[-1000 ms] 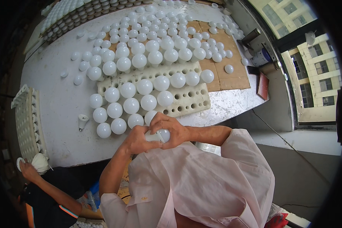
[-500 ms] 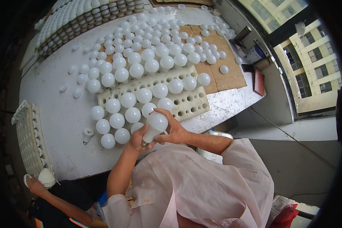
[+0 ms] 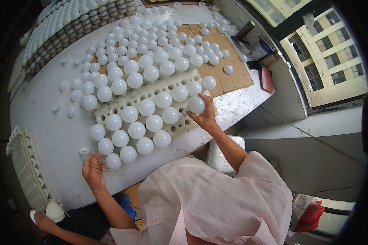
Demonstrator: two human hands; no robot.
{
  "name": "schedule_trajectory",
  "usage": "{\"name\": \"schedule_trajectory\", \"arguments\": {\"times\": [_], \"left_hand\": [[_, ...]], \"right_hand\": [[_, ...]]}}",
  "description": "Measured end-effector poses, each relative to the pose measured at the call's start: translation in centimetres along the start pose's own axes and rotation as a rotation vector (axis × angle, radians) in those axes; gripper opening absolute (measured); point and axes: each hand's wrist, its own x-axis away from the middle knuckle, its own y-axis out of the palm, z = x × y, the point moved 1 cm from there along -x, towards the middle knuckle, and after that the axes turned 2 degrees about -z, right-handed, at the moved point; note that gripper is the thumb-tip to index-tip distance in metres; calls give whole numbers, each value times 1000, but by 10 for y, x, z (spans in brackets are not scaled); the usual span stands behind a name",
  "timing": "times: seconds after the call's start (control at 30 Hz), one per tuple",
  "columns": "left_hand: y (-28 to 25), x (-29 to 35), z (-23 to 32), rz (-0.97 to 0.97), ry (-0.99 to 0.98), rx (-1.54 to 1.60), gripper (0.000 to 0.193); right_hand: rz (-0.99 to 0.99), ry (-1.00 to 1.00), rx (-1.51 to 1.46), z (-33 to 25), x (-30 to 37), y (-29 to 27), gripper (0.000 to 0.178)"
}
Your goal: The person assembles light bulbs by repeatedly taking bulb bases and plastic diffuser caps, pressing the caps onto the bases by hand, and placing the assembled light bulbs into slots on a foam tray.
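Right hand [image 3: 207, 116] on bulb

Fingers closed round the held bulb [image 3: 196, 105], at right end of front foam tray [image 3: 180, 125] — base hidden, can't tell if seated. That tray carries rows of white bulbs [image 3: 136, 130]; open holes show near its right. Rear foam tray [image 3: 124, 105] behind, also bulb-loaded. Left hand [image 3: 94, 171]: fingers parted, loosely bent, just beside small white piece [image 3: 84, 151]. Cardboard sheet [image 3: 239, 81] bears loose white domes [image 3: 228, 69].

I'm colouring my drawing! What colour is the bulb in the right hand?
The bulb in the right hand has a white dome, shown best in the head view.
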Motion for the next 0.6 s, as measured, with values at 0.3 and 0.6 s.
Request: {"name": "schedule_trajectory", "arguments": {"times": [0.3,0.6], "left_hand": [[-167,-81,-93,485,55,-1420,77],[-193,-113,-106,572,-146,-1358,70]], "right_hand": [[-199,5,50,6,7,26,86],[-398,22,189,-19,1,8,82]]}}
